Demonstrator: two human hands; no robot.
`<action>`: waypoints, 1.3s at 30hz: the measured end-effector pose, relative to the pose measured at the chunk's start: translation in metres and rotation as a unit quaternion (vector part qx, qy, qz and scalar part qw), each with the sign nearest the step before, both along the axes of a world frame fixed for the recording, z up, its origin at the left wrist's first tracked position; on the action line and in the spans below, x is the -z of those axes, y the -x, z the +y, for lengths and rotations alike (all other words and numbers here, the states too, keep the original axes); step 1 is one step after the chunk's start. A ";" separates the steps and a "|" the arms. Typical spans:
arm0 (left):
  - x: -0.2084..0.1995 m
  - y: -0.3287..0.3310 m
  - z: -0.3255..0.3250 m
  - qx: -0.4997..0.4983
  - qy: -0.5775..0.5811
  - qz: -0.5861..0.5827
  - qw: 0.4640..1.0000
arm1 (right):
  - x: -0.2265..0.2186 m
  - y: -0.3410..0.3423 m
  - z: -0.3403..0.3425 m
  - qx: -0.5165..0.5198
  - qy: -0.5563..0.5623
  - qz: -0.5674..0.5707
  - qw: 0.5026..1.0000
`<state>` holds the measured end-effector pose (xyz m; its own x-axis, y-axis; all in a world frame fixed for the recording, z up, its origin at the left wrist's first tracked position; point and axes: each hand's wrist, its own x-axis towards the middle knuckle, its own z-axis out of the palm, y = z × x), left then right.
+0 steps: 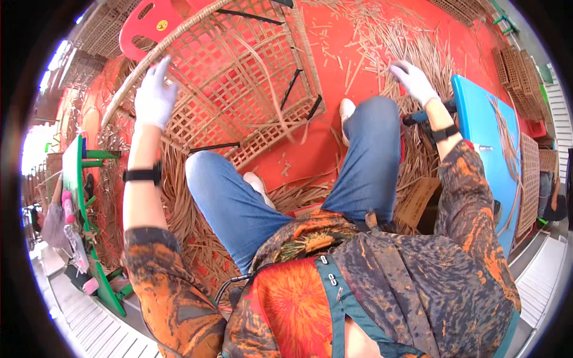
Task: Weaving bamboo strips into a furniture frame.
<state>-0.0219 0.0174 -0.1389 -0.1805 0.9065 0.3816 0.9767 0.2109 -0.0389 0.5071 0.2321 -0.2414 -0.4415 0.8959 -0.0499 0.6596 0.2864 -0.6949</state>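
Note:
A large woven basket (209,98) of tan strips lies tilted on the red floor in front of my knees, with black bars across its frame. A loose strip (267,68) curls over its open weave and hangs past the near edge. My left hand (156,98), in a white glove, is beside the basket's left rim, fingers apart and thumb out; whether it touches the rim I cannot tell. My right hand (413,82), also gloved in white, is held out to the right, away from the basket. Its fingers are loosely curved, with nothing visible in them.
Long tan strips (418,48) are scattered on the red floor (334,45). A red stool (140,30) stands behind the basket. A blue table (489,143) bearing strips is at right, a green-edged one (80,197) at left. A cardboard box (418,201) sits beside my right leg.

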 end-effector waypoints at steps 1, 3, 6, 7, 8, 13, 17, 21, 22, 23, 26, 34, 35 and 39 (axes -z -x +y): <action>-0.005 -0.016 -0.023 0.003 0.031 -0.046 0.998 | 0.002 -0.024 -0.016 0.037 0.032 -0.033 0.998; 0.021 -0.018 -0.060 0.020 0.012 -0.091 0.996 | 0.046 -0.043 -0.017 0.064 0.057 -0.006 0.996; 0.025 -0.038 -0.119 -0.050 0.028 -0.165 0.985 | 0.117 -0.086 -0.028 0.088 0.019 -0.045 0.995; 0.023 -0.040 -0.141 -0.068 0.041 -0.182 0.980 | 0.126 -0.088 -0.044 0.091 0.004 -0.067 0.994; 0.028 -0.038 -0.161 -0.076 0.025 -0.173 0.982 | 0.142 -0.094 -0.053 0.094 0.003 -0.088 0.992; 0.049 -0.046 -0.224 -0.161 0.002 -0.225 0.961 | 0.196 -0.102 -0.096 0.100 0.062 -0.228 0.967; 0.065 -0.048 -0.237 -0.192 -0.028 -0.232 0.953 | 0.191 -0.094 -0.094 0.117 0.034 -0.203 0.972; 0.076 -0.050 -0.235 -0.197 -0.026 -0.242 0.950 | 0.138 -0.073 -0.085 0.102 -0.032 -0.142 0.984; 0.080 -0.052 -0.231 -0.193 -0.026 -0.248 0.949 | 0.136 -0.075 -0.077 0.103 -0.070 -0.123 0.985; 0.083 -0.054 -0.230 -0.174 -0.021 -0.217 0.960 | 0.119 -0.068 -0.075 0.082 -0.084 -0.119 0.986; 0.090 -0.061 -0.224 -0.147 -0.015 -0.196 0.969 | 0.088 -0.059 -0.075 0.073 -0.112 -0.083 0.988; 0.114 -0.050 -0.246 -0.143 -0.051 -0.220 0.963 | 0.016 -0.053 -0.108 0.055 -0.189 -0.077 0.977; 0.119 -0.048 -0.248 -0.152 -0.058 -0.220 0.962 | 0.007 -0.048 -0.110 0.060 -0.194 -0.069 0.977; 0.131 -0.045 -0.256 -0.196 -0.058 -0.259 0.944 | -0.022 -0.038 -0.107 0.075 -0.248 -0.056 0.964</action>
<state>0.0227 -0.2386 -0.2702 -0.6829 0.6890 0.2427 0.7044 0.5331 0.4686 0.5450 0.1254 -0.2195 -0.3227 0.8748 0.3613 0.7820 0.4615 -0.4189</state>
